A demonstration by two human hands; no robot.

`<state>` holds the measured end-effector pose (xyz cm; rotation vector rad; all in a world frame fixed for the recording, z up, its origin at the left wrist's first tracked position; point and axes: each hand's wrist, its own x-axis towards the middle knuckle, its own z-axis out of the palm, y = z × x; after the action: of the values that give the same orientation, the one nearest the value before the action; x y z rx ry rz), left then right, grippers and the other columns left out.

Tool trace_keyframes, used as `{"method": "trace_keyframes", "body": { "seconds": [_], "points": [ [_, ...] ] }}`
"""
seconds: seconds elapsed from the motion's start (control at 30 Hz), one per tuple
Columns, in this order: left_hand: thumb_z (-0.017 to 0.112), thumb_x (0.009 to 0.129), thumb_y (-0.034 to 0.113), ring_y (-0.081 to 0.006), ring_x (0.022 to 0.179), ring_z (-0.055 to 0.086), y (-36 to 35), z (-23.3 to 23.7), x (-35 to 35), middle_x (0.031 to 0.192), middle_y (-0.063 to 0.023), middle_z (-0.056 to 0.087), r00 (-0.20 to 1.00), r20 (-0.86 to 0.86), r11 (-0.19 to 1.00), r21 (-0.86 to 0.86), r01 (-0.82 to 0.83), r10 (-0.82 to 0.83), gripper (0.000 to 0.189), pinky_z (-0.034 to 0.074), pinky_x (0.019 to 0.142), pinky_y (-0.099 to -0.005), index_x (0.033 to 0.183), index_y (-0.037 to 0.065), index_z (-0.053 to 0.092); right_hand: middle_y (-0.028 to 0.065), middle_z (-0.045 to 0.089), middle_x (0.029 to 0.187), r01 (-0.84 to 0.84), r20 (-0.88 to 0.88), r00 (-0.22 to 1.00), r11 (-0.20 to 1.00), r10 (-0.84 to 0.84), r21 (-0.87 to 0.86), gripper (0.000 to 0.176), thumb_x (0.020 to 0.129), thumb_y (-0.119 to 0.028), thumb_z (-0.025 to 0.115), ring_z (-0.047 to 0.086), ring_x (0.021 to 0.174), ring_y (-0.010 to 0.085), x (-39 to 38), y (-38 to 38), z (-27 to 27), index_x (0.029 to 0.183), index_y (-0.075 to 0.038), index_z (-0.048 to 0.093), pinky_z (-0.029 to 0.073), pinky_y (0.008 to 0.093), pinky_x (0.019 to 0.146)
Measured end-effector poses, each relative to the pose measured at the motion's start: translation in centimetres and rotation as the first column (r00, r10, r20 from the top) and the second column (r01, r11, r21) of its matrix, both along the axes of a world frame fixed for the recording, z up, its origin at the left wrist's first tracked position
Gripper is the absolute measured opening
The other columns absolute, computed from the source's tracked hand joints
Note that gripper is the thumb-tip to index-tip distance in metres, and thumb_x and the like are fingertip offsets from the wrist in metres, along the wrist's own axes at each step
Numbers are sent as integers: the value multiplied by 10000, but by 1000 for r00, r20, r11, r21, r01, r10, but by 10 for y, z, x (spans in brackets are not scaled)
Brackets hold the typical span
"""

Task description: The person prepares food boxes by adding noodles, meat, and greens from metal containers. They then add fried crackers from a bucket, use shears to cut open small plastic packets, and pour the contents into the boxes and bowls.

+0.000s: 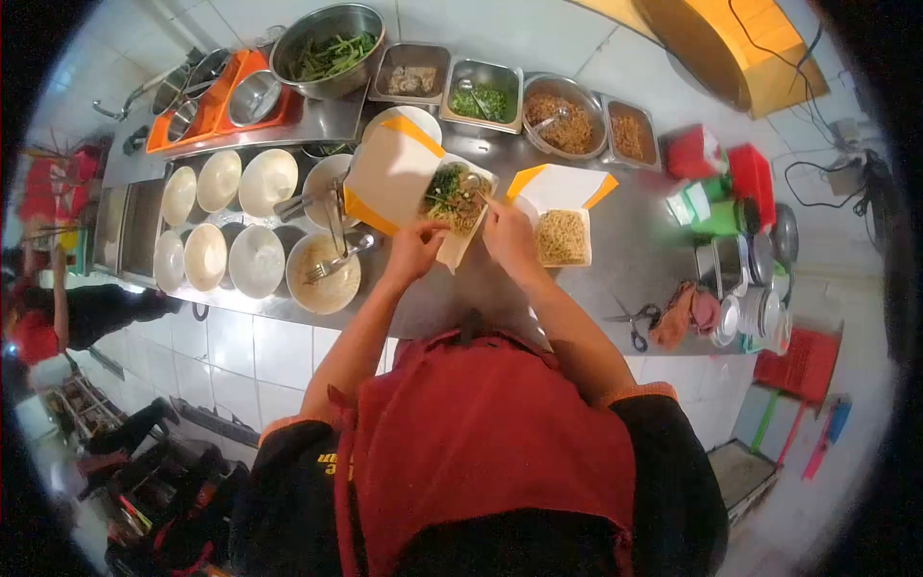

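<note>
An opened paper takeaway box (460, 248) stands in front of me, its lid with orange edges (392, 173) tipped up to the left. Noodles with chopped greens (447, 192) and a brownish topping fill it. My left hand (415, 252) has its fingers closed at the box's near left edge. On the right side, my right hand (507, 236) pinches the rim, its fingertips close to the food. Just right of that hand sits a second opened takeaway box (586, 258) holding plain noodles (561, 236).
Several bowls (257, 262) line the left, one with a fork and tongs (336, 219). Behind are a pot of greens (332, 53), chopped scallions (478, 102) and minced topping (560, 120). Scissors (636, 322) and a cloth (681, 313) lie right. Another person (43, 317) stands far left.
</note>
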<state>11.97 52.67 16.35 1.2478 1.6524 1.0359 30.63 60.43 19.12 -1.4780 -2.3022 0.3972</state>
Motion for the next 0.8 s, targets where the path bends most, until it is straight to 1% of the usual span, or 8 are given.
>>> {"method": "trace_keyframes", "body": {
  "seconds": [0.13, 0.37, 0.43, 0.47, 0.5, 0.57, 0.73, 0.8],
  "points": [
    [662, 885, 162, -136, 658, 581, 10, 8, -6, 766, -88, 685, 997, -45, 998, -19, 59, -60, 192, 478, 637, -300, 1032, 53, 720, 185, 611, 899, 56, 192, 979, 997, -64, 49, 390, 891, -103, 491, 641, 816, 360, -10, -19, 3, 1274, -52, 546, 523, 451, 707],
    [656, 901, 187, -103, 630, 609, 26, 27, -7, 654, -69, 648, 986, -152, 995, -74, 62, -73, 209, 477, 569, -299, 1027, 32, 716, 206, 568, 844, 214, -265, 950, 964, -168, 158, 276, 830, -33, 574, 583, 745, 376, 36, -4, 99, 1099, 15, 611, 490, 449, 671],
    [653, 902, 191, -95, 629, 616, 38, 35, -1, 642, -74, 647, 993, -100, 994, -96, 58, -68, 206, 482, 562, -300, 1003, 22, 715, 254, 652, 888, 400, -356, 828, 901, -433, -166, 317, 869, -43, 512, 633, 783, 368, 77, 39, 150, 1155, 29, 628, 502, 434, 717],
    [650, 904, 195, -88, 627, 623, 45, 36, 0, 630, -78, 647, 997, -55, 991, -125, 49, -56, 206, 486, 554, -302, 980, 13, 713, 268, 668, 957, 438, -233, 869, 898, -437, -51, 338, 874, -53, 474, 666, 827, 374, 110, 74, 151, 1160, 27, 636, 518, 437, 752],
    [650, 904, 195, -88, 627, 623, 57, 22, 1, 630, -78, 647, 997, -58, 991, -125, 36, -44, 206, 486, 554, -302, 980, 13, 713, 245, 684, 951, 380, -218, 920, 877, -326, 293, 314, 884, -97, 461, 675, 870, 378, 159, 131, 104, 1086, 32, 665, 517, 432, 771],
    [650, 861, 150, -264, 634, 670, 87, -21, 0, 691, -147, 670, 991, -131, 998, 62, 28, -20, 149, 516, 601, -376, 901, 19, 709, 266, 666, 976, 485, 73, 869, 872, -489, 64, 307, 862, -169, 510, 650, 940, 420, 200, 193, 89, 1018, 36, 677, 510, 453, 826],
    [658, 838, 123, -314, 762, 670, 115, -19, 14, 827, -164, 683, 967, -235, 988, 138, -67, 98, 221, 526, 707, -398, 1031, 15, 661, 296, 639, 1048, 443, 413, 826, 895, -383, -55, 439, 863, -334, 524, 613, 1026, 440, 255, 272, 30, 1045, 46, 649, 482, 504, 898],
    [669, 829, 116, -317, 820, 668, 118, -12, 14, 893, -173, 682, 948, -274, 982, 145, -123, 159, 286, 526, 738, -397, 1096, 16, 639, 264, 655, 1039, 441, 312, 845, 896, -435, 56, 387, 935, -324, 482, 636, 996, 406, 187, 196, 129, 999, 17, 654, 500, 486, 851]
  ]
}}
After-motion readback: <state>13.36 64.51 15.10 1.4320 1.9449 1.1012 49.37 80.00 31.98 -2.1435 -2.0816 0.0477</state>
